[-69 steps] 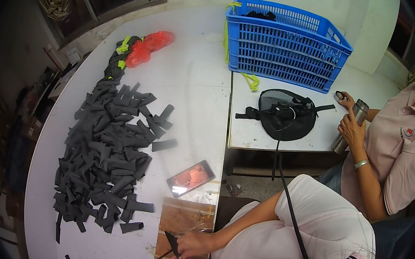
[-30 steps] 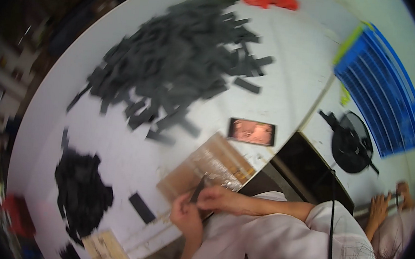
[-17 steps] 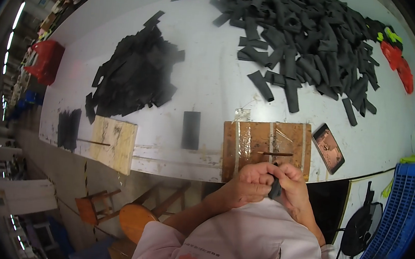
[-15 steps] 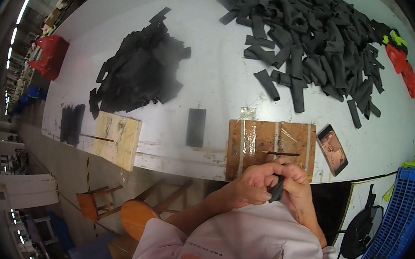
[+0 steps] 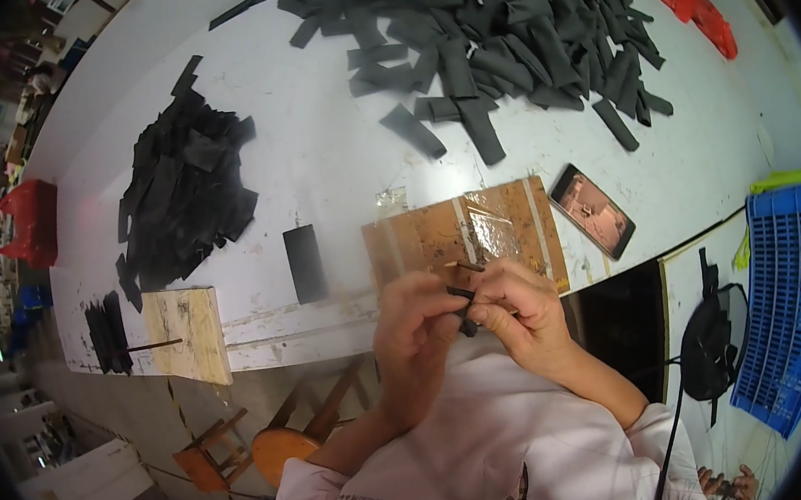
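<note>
Close in front of my body, a small dark grey fabric piece is pinched between my two hands. My left hand closes on its left side. From the right, the thumb and fingers of my right hand grip it; much of the piece is hidden by the fingers. Just beyond my hands lies a brown board with clear tape strips across it. A thin brown stick rests at my right fingertips. Left of the board, one flat black rectangular piece lies alone on the table.
A large heap of dark fabric tubes covers the far table. Flat black pieces are piled at left, above a pale wooden board and a dark stack. A phone lies right of the brown board; a blue crate stands far right.
The view has turned, so the table's things appear shifted left and tilted. My hands have spread slightly apart and changed their hold on the fabric piece.
</note>
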Demonstrator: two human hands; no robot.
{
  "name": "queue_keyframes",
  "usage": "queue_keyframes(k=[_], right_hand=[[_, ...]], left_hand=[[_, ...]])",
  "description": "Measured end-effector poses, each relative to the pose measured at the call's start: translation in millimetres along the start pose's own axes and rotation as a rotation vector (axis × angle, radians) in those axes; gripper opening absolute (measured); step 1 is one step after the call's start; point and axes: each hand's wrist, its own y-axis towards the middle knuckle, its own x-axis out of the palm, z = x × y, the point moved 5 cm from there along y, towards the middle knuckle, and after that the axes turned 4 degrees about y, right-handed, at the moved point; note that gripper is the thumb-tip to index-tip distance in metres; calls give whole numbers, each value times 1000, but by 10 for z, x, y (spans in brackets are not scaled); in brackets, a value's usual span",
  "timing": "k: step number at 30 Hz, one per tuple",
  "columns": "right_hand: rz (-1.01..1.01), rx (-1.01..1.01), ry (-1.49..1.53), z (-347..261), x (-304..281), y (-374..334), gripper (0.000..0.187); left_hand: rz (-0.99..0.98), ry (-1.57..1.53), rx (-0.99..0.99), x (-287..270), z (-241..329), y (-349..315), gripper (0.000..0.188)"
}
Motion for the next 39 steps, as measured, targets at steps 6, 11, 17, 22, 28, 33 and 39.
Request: queue_keyframes(k=[6,11,17,22,28,33,39], right_hand=[[-50,178,26,-32,-76,0,6],[-100,387,371,25,-108,2,10],[-205,227,349,-342,-162,125,7],[-119,347,418,-201,-237,324,13],[-166,763,710,627,-32,240,17],[-193,554,586,569,-79,315,17],[-309,737,628,751,-30,316,17]], left_hand=[[-38,-180,-274,14,-44,-8,15],[-246,-709,-551,100,-5,83,31],[-743,-1051,-420,309,359,127,55],[-517,-1219,-378,215,287,286,62],[34,-1235,-902,124,-531,440,40],[-152,-1444,-778,124,-511,434,39],[-412,-1276,-616,121,-434,428,41]])
